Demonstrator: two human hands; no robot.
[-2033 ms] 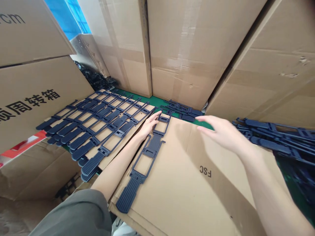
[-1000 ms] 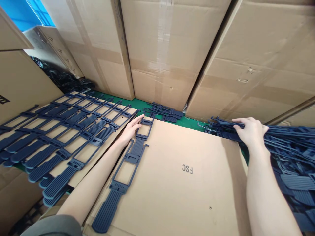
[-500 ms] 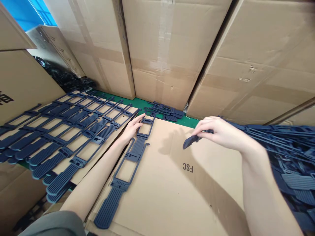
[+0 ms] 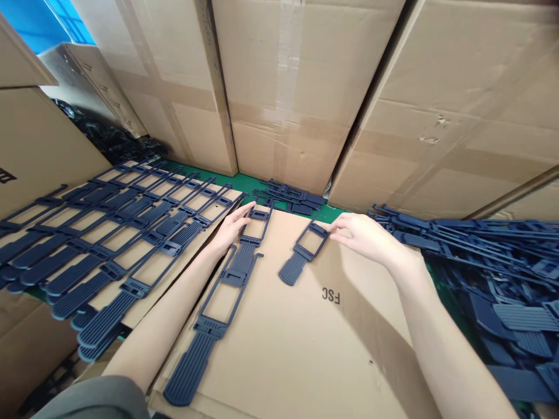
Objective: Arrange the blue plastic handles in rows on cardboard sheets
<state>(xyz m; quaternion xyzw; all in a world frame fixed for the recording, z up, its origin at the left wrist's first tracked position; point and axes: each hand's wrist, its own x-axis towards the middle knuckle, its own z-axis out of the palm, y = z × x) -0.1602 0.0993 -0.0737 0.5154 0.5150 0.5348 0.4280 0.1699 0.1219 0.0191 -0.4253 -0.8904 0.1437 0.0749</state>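
Observation:
My right hand pinches the upper right edge of a dark blue plastic piece, an open frame with a ribbed paddle end. That piece is over the cardboard box top, paddle toward me; whether it touches the cardboard I cannot tell. At the box's left edge, my left hand has its fingers stretched out against the side of a similar frame piece. A second such piece lies nearer to me, its upper end overlapping the first one's paddle.
Overlapping rows of like pieces cover another box at left. A tangled heap of them is at right, and a small pile rests on the green surface behind. Tall cardboard boxes wall off the back.
My right hand has moved left and slightly down toward the box top, turning its piece so the frame and paddle now show flat. My left hand stays at the same frame piece.

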